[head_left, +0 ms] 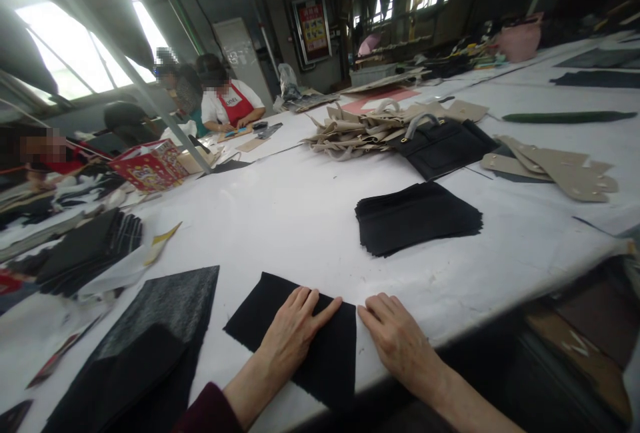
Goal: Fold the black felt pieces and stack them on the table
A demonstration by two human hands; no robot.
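A black fabric piece (260, 316) lies flat on the white table (300, 220) near its front edge. My left hand (293, 333) rests flat on this piece, fingers stretched out and together, pointing right. My right hand (397, 343) lies beside the piece's right edge, fingers extended with the tips touching that edge. Neither hand holds anything.
A stack of black fabric pieces (415, 216) sits further back on the right. A dark grey sheet (160, 313) lies at left. Beige cut parts (360, 130), a black bag panel (443, 146) and tan pieces (555, 166) lie beyond. People sit at the far left end.
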